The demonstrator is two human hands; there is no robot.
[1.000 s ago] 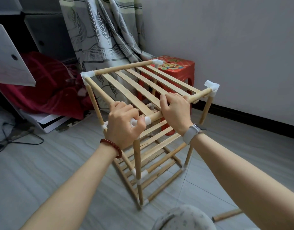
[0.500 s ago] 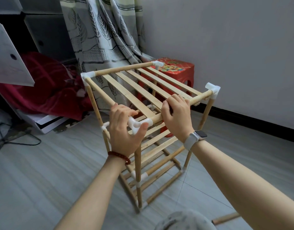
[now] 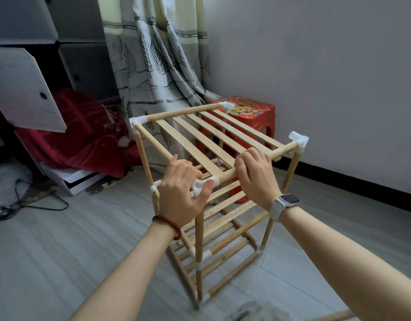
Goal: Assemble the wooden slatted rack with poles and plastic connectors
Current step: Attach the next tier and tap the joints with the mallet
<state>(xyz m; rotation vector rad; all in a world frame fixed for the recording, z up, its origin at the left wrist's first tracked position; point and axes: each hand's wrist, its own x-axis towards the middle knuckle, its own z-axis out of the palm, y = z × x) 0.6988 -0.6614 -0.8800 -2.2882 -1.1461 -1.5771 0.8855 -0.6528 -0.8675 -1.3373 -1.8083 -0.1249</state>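
The wooden slatted rack (image 3: 200, 140) stands upright on the floor with three slatted tiers, joined by wooden poles and white plastic connectors. My left hand (image 3: 180, 193) grips the near left top corner connector (image 3: 201, 184), thumb under it and fingers over the left side pole. My right hand (image 3: 258, 176) is closed over the near top pole (image 3: 284, 152), just right of that connector. Other top connectors show at the far left (image 3: 136, 122), far right (image 3: 228, 105) and near right (image 3: 299, 140) corners.
A red plastic stool (image 3: 255, 114) stands behind the rack against the grey wall. A patterned curtain (image 3: 153, 61) hangs at the back. Red cloth (image 3: 84, 133) and white panels (image 3: 21, 89) lie to the left, with cables (image 3: 26, 202) on the floor. A loose pole (image 3: 334, 317) lies at bottom right.
My left hand has loosened from a full fist over the corner connector to a thumb-and-finger grip, exposing the connector. My view has pulled back and up. The right hand stays on the pole.
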